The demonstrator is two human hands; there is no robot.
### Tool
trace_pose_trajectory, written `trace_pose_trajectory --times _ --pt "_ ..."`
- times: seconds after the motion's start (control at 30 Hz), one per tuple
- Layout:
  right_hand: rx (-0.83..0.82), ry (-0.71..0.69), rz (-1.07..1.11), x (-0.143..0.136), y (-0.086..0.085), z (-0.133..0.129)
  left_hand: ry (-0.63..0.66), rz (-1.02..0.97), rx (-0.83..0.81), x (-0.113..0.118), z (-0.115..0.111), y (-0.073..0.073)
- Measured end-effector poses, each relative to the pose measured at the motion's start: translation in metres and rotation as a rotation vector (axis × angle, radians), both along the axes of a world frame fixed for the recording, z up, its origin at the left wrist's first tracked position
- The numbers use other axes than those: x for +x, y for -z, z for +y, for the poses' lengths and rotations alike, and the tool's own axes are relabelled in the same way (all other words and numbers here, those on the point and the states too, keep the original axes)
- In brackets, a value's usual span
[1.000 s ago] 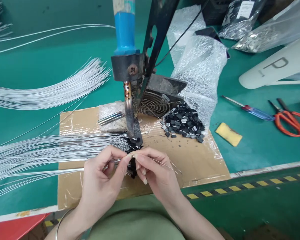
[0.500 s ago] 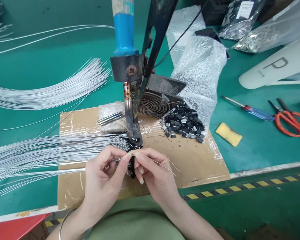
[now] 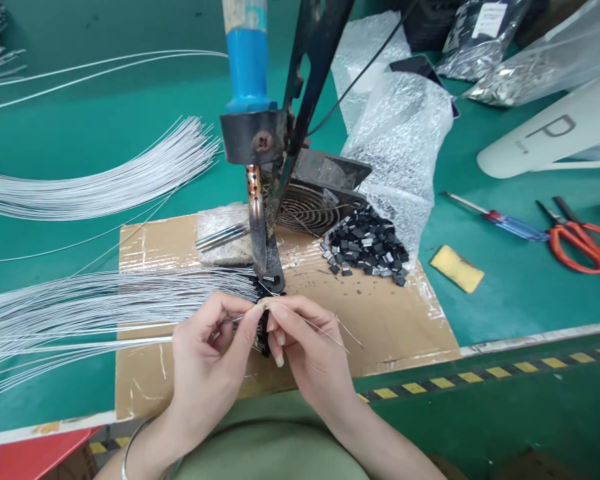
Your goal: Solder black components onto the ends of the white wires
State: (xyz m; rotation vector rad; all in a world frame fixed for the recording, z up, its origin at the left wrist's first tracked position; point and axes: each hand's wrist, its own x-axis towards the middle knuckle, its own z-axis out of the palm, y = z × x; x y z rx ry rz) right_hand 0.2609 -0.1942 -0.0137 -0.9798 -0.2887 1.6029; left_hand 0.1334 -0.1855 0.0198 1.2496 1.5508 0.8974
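My left hand (image 3: 210,353) is closed on thin white wires (image 3: 145,341) that run in from the left. Its thumb and forefinger meet the fingertips of my right hand (image 3: 315,353), which pinches thin wire (image 3: 325,330) whose ends stick out to the right. What lies between the touching fingertips is mostly hidden. Just above them points the tip of a soldering iron (image 3: 257,233), clamped under a blue handle (image 3: 249,67). Beneath and behind my fingers are small black connectors (image 3: 263,343) at the ends of a wire bundle (image 3: 190,293).
Cardboard (image 3: 390,333) covers the work spot. A pile of black pieces (image 3: 367,243) lies by bubble wrap (image 3: 405,133) and a fan (image 3: 307,207). Rightward are a yellow sponge (image 3: 457,269), a screwdriver (image 3: 517,227), red-handled cutters (image 3: 575,247) and a white cup (image 3: 555,130). Another wire bundle (image 3: 130,180) lies upper left.
Both hands stay together at nearly the same spot. The right fingers and the wire ends in them have shifted very slightly left.
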Motion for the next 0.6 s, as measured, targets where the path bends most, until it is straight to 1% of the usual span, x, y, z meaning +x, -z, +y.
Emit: trace_pose_trajectory --times 0.23,0.33,0.6 --pt "0.043 -0.033 -0.065 0.0053 0.0026 -0.0009 -0.011 -0.007 0.01 0.0011 0.0035 -0.0057" --pt "0.046 -0.059 -0.092 0.0054 0.0045 -0.0013 -0.006 -0.008 0.018 0.001 0.003 -0.0058" --pt "0.049 -0.059 -0.104 0.0064 0.0048 -0.0029 -0.009 0.001 0.04 0.0006 0.0008 -0.0032"
